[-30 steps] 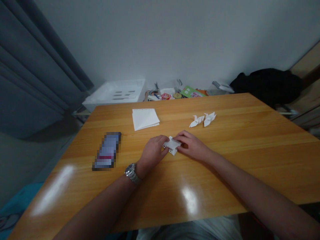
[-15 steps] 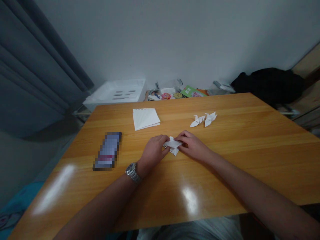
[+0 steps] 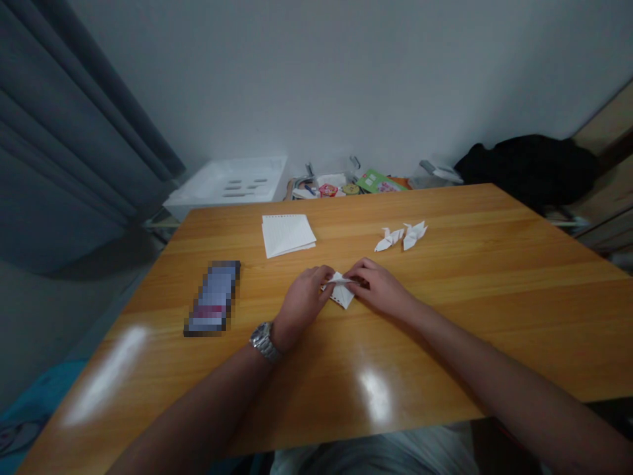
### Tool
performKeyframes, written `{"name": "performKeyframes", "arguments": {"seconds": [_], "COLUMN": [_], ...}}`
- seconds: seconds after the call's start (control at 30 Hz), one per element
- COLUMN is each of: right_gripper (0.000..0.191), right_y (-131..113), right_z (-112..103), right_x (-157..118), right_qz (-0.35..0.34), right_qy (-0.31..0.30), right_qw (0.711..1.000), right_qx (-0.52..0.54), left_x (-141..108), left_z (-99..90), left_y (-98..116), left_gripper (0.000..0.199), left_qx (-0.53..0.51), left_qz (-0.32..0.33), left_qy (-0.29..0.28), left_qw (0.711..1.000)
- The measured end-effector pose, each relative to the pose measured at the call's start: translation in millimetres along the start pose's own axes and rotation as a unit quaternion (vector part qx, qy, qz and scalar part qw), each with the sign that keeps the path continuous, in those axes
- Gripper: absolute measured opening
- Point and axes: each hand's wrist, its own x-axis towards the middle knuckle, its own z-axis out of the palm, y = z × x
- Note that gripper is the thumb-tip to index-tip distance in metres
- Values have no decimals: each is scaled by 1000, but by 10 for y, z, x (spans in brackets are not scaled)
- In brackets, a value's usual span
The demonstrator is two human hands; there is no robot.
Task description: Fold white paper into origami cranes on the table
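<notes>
A small folded white paper [image 3: 342, 295] with punched holes along one edge lies on the wooden table between my hands. My left hand [image 3: 307, 295], with a metal watch on its wrist, pinches the paper's left side. On the right side, the fingers of my right hand [image 3: 378, 285] are closed on the same paper. A raised flap runs between the two sets of fingertips, and the fingers hide the paper's side corners. Two white paper cranes [image 3: 389, 239] [image 3: 414, 235] rest beyond my right hand.
Loose sheets of lined paper [image 3: 287, 235] lie beyond my left hand. A pixelated phone [image 3: 213, 298] is on the left of the table [image 3: 445, 330]. Past the far edge are a white tray [image 3: 227, 185], a green booklet [image 3: 378, 181] and black cloth [image 3: 534, 168].
The upper flap of the folded paper, which lay wide over the middle, now stands as a narrow ridge. More of the lower layer shows. Both hands stay almost in place.
</notes>
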Motion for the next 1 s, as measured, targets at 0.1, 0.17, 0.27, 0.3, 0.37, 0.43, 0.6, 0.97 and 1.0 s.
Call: {"name": "performKeyframes", "arguments": {"seconds": [0.1,0.17,0.27,0.3,0.37,0.43,0.6,0.97,1.0], "right_gripper": [10,9,9,9,7,8,11,14,14], "right_y": [-18,-36,-61,-66,-71,-71,-88,-149,-152], "right_z": [-4,-7,-14,-17,-24,-35,-84,-205,-212], "right_x": [16,29,55,65,90,122,225,471,493], "right_qz": [14,21,32,36,47,58,74,133,134], "right_qy": [-1,-4,-16,-21,-31,-41,-74,-174,-178], "right_qw": [1000,999,998,998,997,996,989,966,965], "right_qx": [-11,-25,-50,-54,-57,-62,-102,-138,-139], "left_x": [11,23,44,51,64,79,131,267,283], "left_z": [-24,-46,-75,-81,-91,-98,-121,-214,-222], "left_y": [29,52,78,83,87,85,60,49,49], "left_gripper": [9,9,10,10,12,13,14,16,16], "left_qx": [-20,-27,-37,-40,-42,-43,-39,-18,-18], "left_qz": [-17,-28,-42,-46,-51,-55,-62,-66,-64], "left_qy": [0,-6,-17,-20,-25,-30,-46,-64,-66], "left_qw": [1000,999,998,998,997,997,996,996,996]}}
